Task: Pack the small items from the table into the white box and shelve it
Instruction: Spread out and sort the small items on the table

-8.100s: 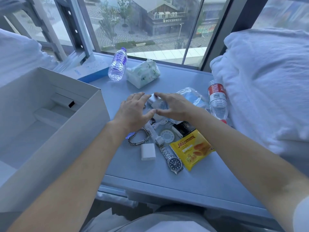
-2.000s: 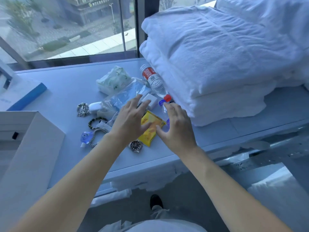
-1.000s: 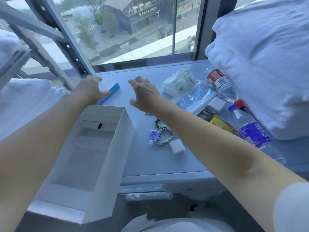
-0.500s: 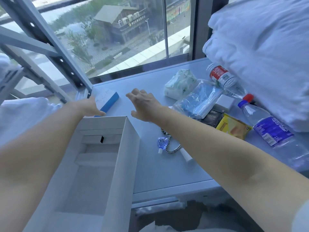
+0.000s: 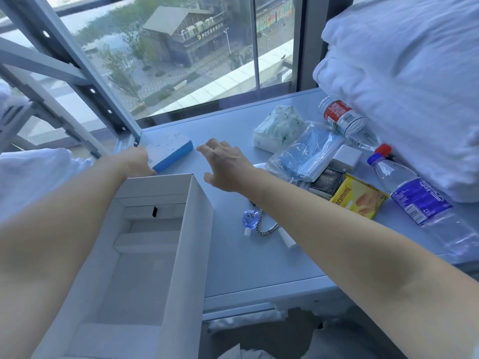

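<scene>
At the desk's [image 5: 259, 260] near-left edge sits the open white cardboard box [image 5: 145, 255], long axis running away from the viewer. Left hand [image 5: 134, 161] touches the blue-edged flat lid [image 5: 169, 151] beyond it, grip hidden; right hand [image 5: 228, 164] hovers spread, empty, beside the far corner.

Both forearms bare to the elbow; left hand [image 5: 134, 159] and right hand [image 5: 228, 164] ungloved, without rings.
</scene>
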The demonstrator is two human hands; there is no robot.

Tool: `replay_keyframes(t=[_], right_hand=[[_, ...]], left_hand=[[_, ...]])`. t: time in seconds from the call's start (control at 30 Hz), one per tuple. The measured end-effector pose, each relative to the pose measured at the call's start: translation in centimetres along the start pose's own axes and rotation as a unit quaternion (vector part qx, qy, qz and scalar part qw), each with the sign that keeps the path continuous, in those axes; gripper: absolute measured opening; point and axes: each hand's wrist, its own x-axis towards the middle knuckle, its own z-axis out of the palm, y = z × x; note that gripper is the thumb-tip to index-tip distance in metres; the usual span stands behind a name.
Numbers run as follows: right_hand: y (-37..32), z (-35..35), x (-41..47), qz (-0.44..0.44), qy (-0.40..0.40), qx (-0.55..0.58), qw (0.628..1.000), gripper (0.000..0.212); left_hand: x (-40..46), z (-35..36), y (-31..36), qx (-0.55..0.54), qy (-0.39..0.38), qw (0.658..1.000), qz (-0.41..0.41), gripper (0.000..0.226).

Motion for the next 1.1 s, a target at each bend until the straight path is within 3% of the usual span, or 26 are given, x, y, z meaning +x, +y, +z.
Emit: replay_keyframes(t=[0.27, 0.57, 0.7, 0.9, 1.1], right_hand=[[0.8, -2.5, -0.9, 0.029, 0.014, -0.010, 0.999, 0.058], [2.7, -4.9, -5.2, 0.074, 0.021, -0.001, 0.997, 0.059], [5.1, -6.4, -7.7, 0.082, 0.015, 0.008, 0.996, 0.071], [8.4, -8.4, -11.2, 0.083, 0.039, 0.046, 0.995, 0.068], [10.3, -8.5, -13.4, 0.068, 0.039, 0.082, 0.994, 0.063]], left_hand=[[-0.2, -1.6, 2.1, 0.020, 0.078, 0.996, 0.046, 0.093], [-4.7, -4.9, 10.4, -0.048, 0.135, 0.979, 0.142, 0.105], [-7.7, -4.9, 14.4, -0.062, 0.108, 0.987, 0.106, 0.097], [-10.3, -3.4, 18.7, -0.034, 0.071, 0.997, 0.018, 0.083], [-11.5, -0.9, 20.3, -0.082, 0.020, 0.990, -0.111, 0.089]])
